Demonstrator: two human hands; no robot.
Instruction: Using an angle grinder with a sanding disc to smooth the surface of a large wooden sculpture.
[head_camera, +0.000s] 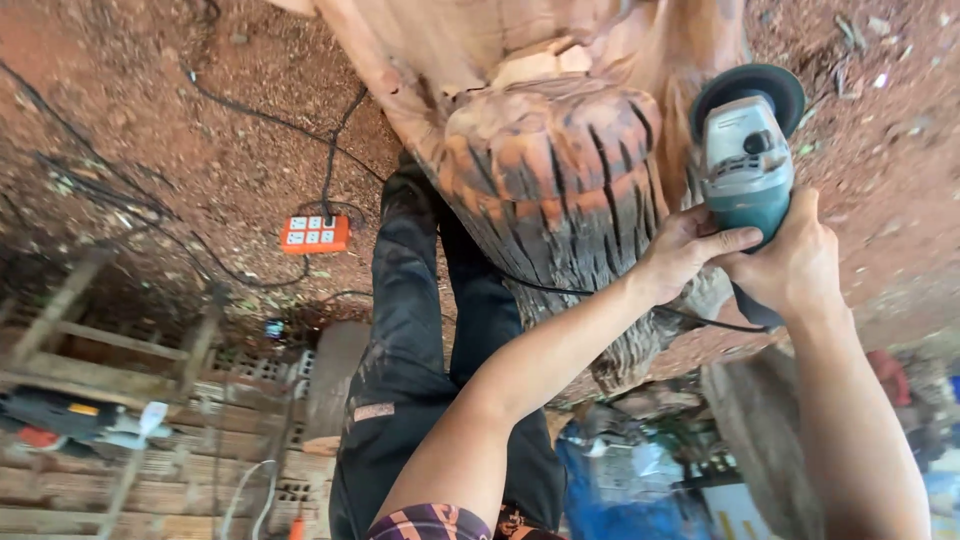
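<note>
Both hands, left hand (683, 252) and right hand (792, 262), are closed around a teal angle grinder (745, 160) at the frame's upper right, beside a carved log (555, 180).

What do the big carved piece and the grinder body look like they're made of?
The carved piece looks like raw, unfinished wood: reddish-orange surface, dark cut grooves and a rough bark-like base. The grinder, held in the left hand and right hand, seems to have a matte grey metal head and a teal plastic body, probably.
</note>
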